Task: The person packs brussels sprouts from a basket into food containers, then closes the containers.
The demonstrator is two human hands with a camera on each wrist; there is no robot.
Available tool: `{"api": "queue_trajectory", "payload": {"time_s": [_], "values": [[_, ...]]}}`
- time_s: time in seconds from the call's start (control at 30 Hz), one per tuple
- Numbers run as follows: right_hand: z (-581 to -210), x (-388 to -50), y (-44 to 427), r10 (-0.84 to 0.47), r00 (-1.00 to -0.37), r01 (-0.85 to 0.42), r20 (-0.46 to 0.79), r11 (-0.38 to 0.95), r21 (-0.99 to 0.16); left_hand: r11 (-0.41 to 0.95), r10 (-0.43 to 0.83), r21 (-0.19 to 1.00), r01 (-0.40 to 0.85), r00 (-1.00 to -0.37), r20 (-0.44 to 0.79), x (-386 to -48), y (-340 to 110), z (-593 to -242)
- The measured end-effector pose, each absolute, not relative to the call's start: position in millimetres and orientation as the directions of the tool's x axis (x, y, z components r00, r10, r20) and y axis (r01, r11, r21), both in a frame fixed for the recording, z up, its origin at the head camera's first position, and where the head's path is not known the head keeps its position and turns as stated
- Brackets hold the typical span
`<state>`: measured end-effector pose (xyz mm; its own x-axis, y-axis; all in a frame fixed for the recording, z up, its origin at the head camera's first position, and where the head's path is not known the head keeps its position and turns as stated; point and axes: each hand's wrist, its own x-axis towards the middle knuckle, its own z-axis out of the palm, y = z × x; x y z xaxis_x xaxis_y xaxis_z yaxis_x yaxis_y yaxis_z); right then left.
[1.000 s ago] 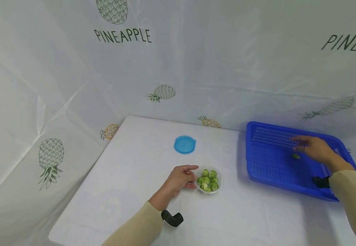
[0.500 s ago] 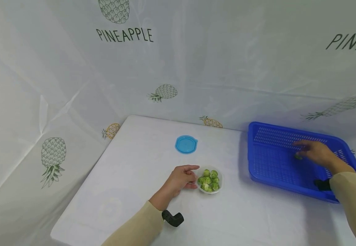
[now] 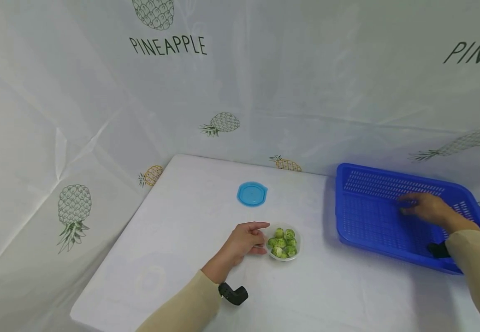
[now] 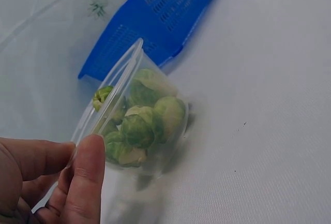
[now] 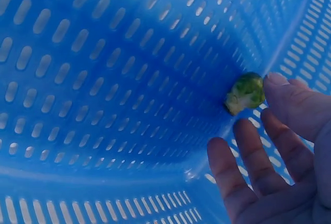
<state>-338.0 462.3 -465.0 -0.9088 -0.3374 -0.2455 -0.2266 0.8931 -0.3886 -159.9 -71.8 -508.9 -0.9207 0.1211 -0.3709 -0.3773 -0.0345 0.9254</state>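
Note:
My left hand [image 3: 245, 238] pinches the rim of a clear plastic bowl [image 4: 163, 157] between thumb and fingers. Several green Brussels sprouts [image 3: 281, 242] fill the bowl, which stands on the table. Inside the blue basket [image 3: 378, 251], my right hand [image 3: 428, 210] reaches down to a single Brussels sprout [image 5: 245, 92]. In the right wrist view the thumb tip is against this sprout, while the other fingers are spread below; the index finger is mostly behind the thumb. From the head view the fingers cover most of that sprout.
A light-blue lid [image 3: 252, 193] lies flat on the white table [image 3: 198, 198], behind the bowl. The perforated basket stands at the right, its raised walls around my right hand. White sheeting with pineapple prints [image 3: 223, 122] hangs behind and at the left.
My right hand has lowered into the basket onto the Brussels sprout, which its fingers now mostly cover in the head view. The left hand keeps its hold on the bowl.

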Motion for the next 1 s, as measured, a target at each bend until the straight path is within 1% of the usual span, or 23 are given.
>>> {"api": "queue_trajectory", "payload": {"time_s": [0.27,0.5,0.8,1.0], "values": [[-467,-336,460,-0.379,-0.892,-0.271,-0.247,0.885,-0.379,-0.044,0.124,0.925,-0.377,-0.921,-0.37,-160,-71,-508],[-469,-337,451,-0.409,-0.887,-0.312,-0.216,0.873,-0.374,-0.043,0.127,0.926,-0.376,-0.921,-0.368,-159,-72,-507],[-464,-335,409,-0.459,-0.883,-0.38,-0.102,0.824,-0.419,-0.041,0.129,0.929,-0.369,-0.924,-0.361,-159,-73,-509],[-461,-334,381,-0.458,-0.884,-0.375,-0.094,0.815,-0.442,-0.041,0.127,0.929,-0.367,-0.924,-0.359,-159,-73,-509]]}}
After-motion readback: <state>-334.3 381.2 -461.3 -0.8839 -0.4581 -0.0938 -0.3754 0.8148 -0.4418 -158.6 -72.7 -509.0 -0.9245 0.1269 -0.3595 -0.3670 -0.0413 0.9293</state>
